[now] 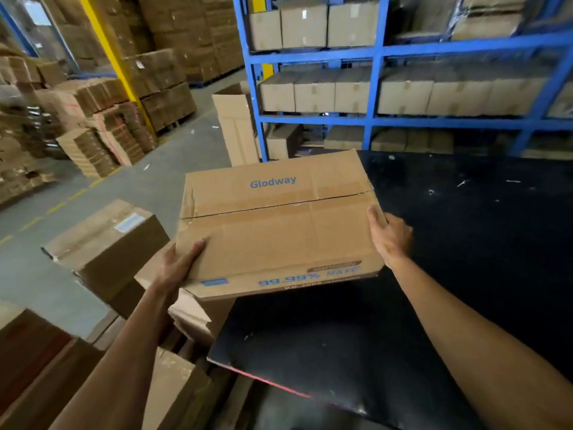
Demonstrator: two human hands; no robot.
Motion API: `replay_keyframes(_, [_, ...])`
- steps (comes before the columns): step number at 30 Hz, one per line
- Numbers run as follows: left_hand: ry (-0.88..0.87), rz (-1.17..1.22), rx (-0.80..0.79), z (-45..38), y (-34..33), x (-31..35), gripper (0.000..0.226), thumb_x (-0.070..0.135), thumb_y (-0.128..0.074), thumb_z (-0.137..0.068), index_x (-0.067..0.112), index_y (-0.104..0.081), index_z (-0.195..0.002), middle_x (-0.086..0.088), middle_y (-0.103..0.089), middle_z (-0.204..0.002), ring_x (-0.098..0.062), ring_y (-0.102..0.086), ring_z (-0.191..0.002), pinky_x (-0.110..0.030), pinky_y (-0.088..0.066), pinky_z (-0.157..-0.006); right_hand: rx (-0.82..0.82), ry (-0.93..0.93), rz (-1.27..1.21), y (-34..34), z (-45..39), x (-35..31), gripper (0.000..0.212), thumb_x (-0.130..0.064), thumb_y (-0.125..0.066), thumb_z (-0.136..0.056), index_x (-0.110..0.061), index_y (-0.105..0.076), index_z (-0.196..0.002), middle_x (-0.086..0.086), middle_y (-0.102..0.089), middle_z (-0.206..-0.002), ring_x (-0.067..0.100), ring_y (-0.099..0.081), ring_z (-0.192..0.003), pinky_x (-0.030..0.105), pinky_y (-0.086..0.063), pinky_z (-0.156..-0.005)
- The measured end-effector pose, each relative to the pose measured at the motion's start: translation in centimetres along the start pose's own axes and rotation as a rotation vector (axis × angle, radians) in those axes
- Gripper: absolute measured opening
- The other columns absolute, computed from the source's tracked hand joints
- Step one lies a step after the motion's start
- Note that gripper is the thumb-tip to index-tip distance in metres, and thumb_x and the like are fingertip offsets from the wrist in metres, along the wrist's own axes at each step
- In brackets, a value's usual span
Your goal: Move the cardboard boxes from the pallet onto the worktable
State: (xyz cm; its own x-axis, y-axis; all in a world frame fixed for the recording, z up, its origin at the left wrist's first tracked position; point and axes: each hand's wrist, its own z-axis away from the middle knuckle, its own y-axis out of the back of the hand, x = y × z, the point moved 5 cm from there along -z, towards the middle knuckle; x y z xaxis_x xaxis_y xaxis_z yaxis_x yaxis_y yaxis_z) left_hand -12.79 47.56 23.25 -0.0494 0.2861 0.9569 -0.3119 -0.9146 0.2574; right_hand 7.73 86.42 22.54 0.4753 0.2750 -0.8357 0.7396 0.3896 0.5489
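We hold the cardboard box above the black counter edge. The left hand and right hand grip opposite sides. We judge it stiff, fairly light; support both ends.

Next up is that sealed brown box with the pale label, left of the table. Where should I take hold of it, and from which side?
Grip the sealed box by its two opposite short ends, coming down from above, as the left hand and right hand now hold the Glodway box. Its taped top offers no handhold, and it sits tilted on other cartons, so support the lower edges.
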Motion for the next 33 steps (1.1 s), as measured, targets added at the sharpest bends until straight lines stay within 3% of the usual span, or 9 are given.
replay_keyframes(2, [0.004,0.015,-0.067,-3.3,-3.1,0.2,0.020,0.036,-0.068,-0.092,0.019,-0.067,-0.104,-0.006,-0.073,-0.103,-0.023,-0.069,-0.093,-0.042,-0.058,-0.086,0.025,-0.049,0.011,0.9,-2.3,1.9,0.060,-0.066,-0.039,-0.096,-0.015,-0.069,-0.106,0.008,-0.068,-0.096,0.029,-0.066,-0.089,0.041,-0.056,-0.076])
replay_keyframes(6, [0.011,0.015,-0.196,-10.6,-9.7,1.0,0.021,0.034,-0.069,-0.092,0.017,-0.069,-0.106,-0.009,-0.075,-0.105,-0.025,-0.072,-0.092,-0.037,-0.058,-0.078,0.051,-0.153,-0.065,1.3,-7.3,5.6,0.047,-0.060,-0.046,-0.097,-0.022,-0.068,-0.113,-0.002,-0.064,-0.098,0.024,-0.062,-0.097,0.036,-0.048,-0.080])
replay_keyframes(8, [0.028,0.005,-0.245,-14.1,-12.2,1.3,0.026,0.036,-0.070,-0.091,0.016,-0.069,-0.108,-0.011,-0.075,-0.108,-0.024,-0.072,-0.091,-0.042,-0.058,-0.085,0.057,-0.197,-0.113,1.0,-9.0,6.5,0.042,-0.056,-0.049,-0.098,-0.024,-0.065,-0.120,-0.004,-0.060,-0.102,0.022,-0.059,-0.102,0.037,-0.046,-0.086])
replay_keyframes(12, [0.094,0.041,-0.316,-22.8,-16.7,-0.5,0.075,0.063,-0.086,-0.062,0.018,-0.070,-0.120,-0.005,-0.076,-0.113,-0.028,-0.072,-0.103,-0.051,-0.054,-0.098,0.120,-0.303,-0.209,0.4,-12.8,7.5,0.040,-0.048,-0.053,-0.098,-0.024,-0.061,-0.129,-0.005,-0.057,-0.109,0.020,-0.053,-0.113,0.041,-0.042,-0.100])
replay_keyframes(18, [0.132,0.097,-0.388,-28.5,-24.6,-0.6,0.016,0.026,-0.071,-0.091,0.018,-0.069,-0.104,-0.004,-0.074,-0.105,-0.007,-0.074,-0.076,-0.032,-0.060,-0.079,0.227,-0.437,-0.276,-0.4,-17.7,10.1,0.044,-0.045,-0.058,-0.095,-0.026,-0.060,-0.135,-0.005,-0.056,-0.112,0.019,-0.052,-0.111,0.045,-0.043,-0.105])
replay_keyframes(20, [0.140,0.117,-0.383,-29.9,-26.7,-0.8,0.017,0.025,-0.072,-0.091,0.019,-0.067,-0.105,0.000,-0.072,-0.101,-0.009,-0.074,-0.076,-0.025,-0.059,-0.067,0.257,-0.457,-0.297,-0.2,-19.2,10.7,0.044,-0.043,-0.059,-0.095,-0.024,-0.061,-0.134,-0.003,-0.057,-0.113,0.019,-0.053,-0.108,0.041,-0.045,-0.101])
replay_keyframes(24, [0.220,0.182,-0.408,-31.6,-30.0,-1.2,0.019,0.028,-0.074,-0.088,0.022,-0.068,-0.105,-0.005,-0.074,-0.109,-0.020,-0.072,-0.091,-0.038,-0.058,-0.084,0.346,-0.437,-0.302,0.9,-22.2,11.6,0.039,-0.033,-0.061,-0.095,-0.021,-0.064,-0.132,-0.007,-0.059,-0.112,0.014,-0.053,-0.108,0.034,-0.046,-0.098])
replay_keyframes(29, [0.207,0.206,-0.425,-32.5,-32.6,-0.6,0.014,0.023,-0.062,-0.095,0.021,-0.067,-0.108,-0.001,-0.074,-0.104,-0.019,-0.071,-0.089,-0.032,-0.060,-0.074,0.467,-0.439,-0.318,1.2,-23.8,13.0,0.033,-0.026,-0.058,-0.095,-0.021,-0.068,-0.126,-0.008,-0.062,-0.111,0.010,-0.053,-0.106,0.027,-0.043,-0.093])
replay_keyframes(33, [0.130,0.260,-0.202,-31.6,-32.5,-1.9,0.036,0.025,-0.062,-0.092,0.008,-0.066,-0.124,-0.002,-0.070,-0.106,-0.018,-0.062,-0.094,-0.026,-0.052,-0.071,0.465,-0.471,-0.449,0.2,-22.0,15.7,0.035,-0.039,-0.058,-0.095,-0.022,-0.067,-0.124,-0.004,-0.066,-0.115,0.015,-0.060,-0.107,0.023,-0.045,-0.078])
